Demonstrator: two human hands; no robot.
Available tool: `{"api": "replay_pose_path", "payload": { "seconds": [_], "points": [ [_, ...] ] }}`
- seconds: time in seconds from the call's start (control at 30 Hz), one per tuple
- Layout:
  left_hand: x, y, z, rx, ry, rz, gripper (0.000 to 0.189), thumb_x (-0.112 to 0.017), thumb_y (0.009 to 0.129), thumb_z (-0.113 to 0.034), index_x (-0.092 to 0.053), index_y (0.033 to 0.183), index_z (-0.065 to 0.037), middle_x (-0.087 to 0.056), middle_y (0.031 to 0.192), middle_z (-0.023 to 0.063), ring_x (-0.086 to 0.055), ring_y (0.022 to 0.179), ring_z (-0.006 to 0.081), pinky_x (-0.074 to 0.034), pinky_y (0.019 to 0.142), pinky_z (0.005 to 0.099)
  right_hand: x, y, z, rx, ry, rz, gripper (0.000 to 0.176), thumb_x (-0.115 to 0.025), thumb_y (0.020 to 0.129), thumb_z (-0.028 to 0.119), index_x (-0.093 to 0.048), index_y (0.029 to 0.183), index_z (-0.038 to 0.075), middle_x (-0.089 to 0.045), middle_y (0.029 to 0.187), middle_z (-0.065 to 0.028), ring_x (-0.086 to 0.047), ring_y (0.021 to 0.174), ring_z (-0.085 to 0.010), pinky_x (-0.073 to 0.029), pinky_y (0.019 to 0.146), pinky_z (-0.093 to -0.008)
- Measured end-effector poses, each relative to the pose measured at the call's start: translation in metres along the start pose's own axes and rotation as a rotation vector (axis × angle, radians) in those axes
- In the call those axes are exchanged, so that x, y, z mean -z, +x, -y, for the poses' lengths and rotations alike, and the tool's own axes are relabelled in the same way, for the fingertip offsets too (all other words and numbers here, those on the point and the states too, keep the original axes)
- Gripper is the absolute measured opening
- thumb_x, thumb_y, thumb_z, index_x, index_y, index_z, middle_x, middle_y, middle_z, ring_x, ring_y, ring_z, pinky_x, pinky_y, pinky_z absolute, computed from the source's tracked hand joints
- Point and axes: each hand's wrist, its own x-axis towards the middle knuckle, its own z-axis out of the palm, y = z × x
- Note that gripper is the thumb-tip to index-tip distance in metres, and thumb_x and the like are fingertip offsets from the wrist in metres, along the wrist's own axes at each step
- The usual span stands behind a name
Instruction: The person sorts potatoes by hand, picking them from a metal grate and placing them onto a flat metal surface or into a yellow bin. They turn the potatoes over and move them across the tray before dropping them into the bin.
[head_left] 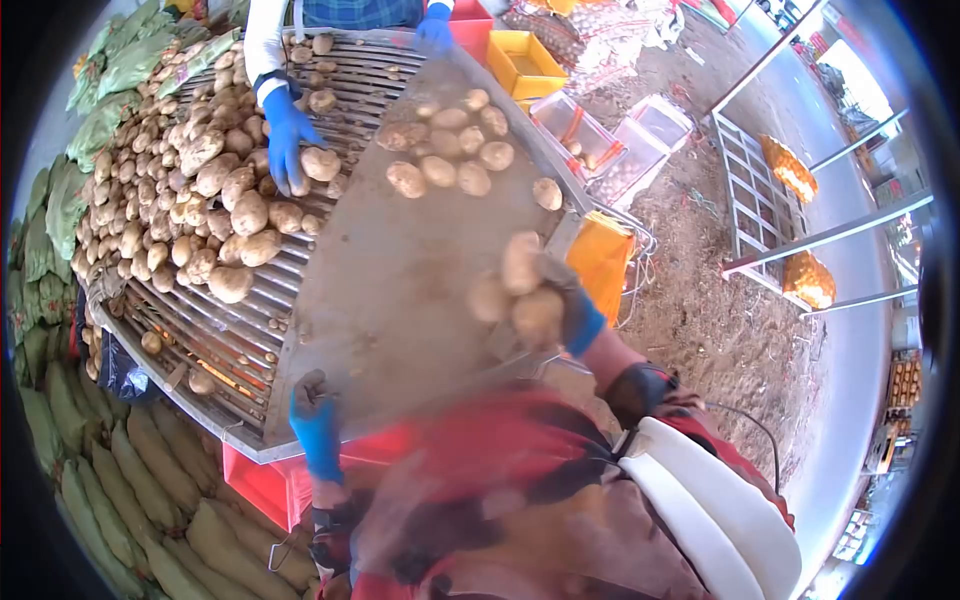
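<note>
My right hand, in a blue glove with a dark palm, is curled against a cluster of potatoes over the near right part of the metal sorting table. Motion blurs these potatoes, and the fingers are partly hidden behind them. At the table's near edge, my left hand wears the same kind of glove. Its fingers are curled in, and no potato shows in them. Farther up the smooth plate lies a loose group of potatoes, apart from both my hands.
Across the table, a co-worker's gloved hand touches potatoes beside a large heap on the slatted rack. Their other hand rests at the far edge. Yellow crate, orange container and red bin flank the table; filled sacks lie left.
</note>
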Motion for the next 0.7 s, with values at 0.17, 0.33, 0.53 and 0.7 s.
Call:
{"api": "replay_pose_path", "payload": {
  "seconds": [0.17, 0.33, 0.53, 0.7],
  "points": [
    [-0.003, 0.006, 0.034, -0.204, 0.406, -0.014, 0.017, -0.063, 0.080, -0.009, -0.065, 0.096, -0.003, -0.063, 0.078, 0.0043, -0.057, 0.069, 0.0072, -0.046, 0.057, 0.0256, 0.118, -0.052, 0.043, 0.132, -0.157, -0.360, 0.045, -0.063, 0.088, 0.029, -0.054, 0.123, 0.002, -0.064, 0.105, -0.0111, -0.064, 0.088, -0.0187, -0.055, 0.075, -0.0332],
    [-0.005, 0.008, 0.027, -0.004, 0.330, -0.019, 0.011, -0.063, 0.083, -0.013, -0.066, 0.088, -0.003, -0.062, 0.066, 0.0028, -0.055, 0.058, 0.0087, -0.045, 0.054, 0.0273, 0.203, -0.035, 0.050, 0.444, -0.983, -0.716, 0.048, -0.069, 0.082, 0.018, -0.054, 0.122, -0.002, -0.060, 0.105, -0.0045, -0.056, 0.085, -0.0116, -0.048, 0.070, -0.0282],
    [-0.015, 0.005, 0.015, -0.051, 0.454, -0.077, 0.015, -0.061, 0.085, -0.014, -0.067, 0.092, -0.002, -0.062, 0.065, 0.0043, -0.056, 0.056, 0.0104, -0.046, 0.053, 0.0282, 0.114, 0.050, 0.073, 0.620, -1.330, -0.620, 0.045, -0.068, 0.080, 0.023, -0.057, 0.122, 0.009, -0.061, 0.105, -0.0117, -0.062, 0.088, -0.0255, -0.051, 0.075, -0.0372],
    [-0.011, 0.004, 0.018, -0.034, 0.500, -0.076, 0.019, -0.062, 0.085, -0.018, -0.067, 0.094, -0.003, -0.064, 0.069, 0.0076, -0.061, 0.059, 0.0137, -0.048, 0.056, 0.0308, 0.126, 0.125, 0.086, 0.545, -2.261, -0.582, 0.048, -0.066, 0.075, 0.032, -0.059, 0.118, 0.013, -0.057, 0.113, -0.0160, -0.059, 0.100, -0.0365, -0.050, 0.082, -0.0483]
  ]
}}
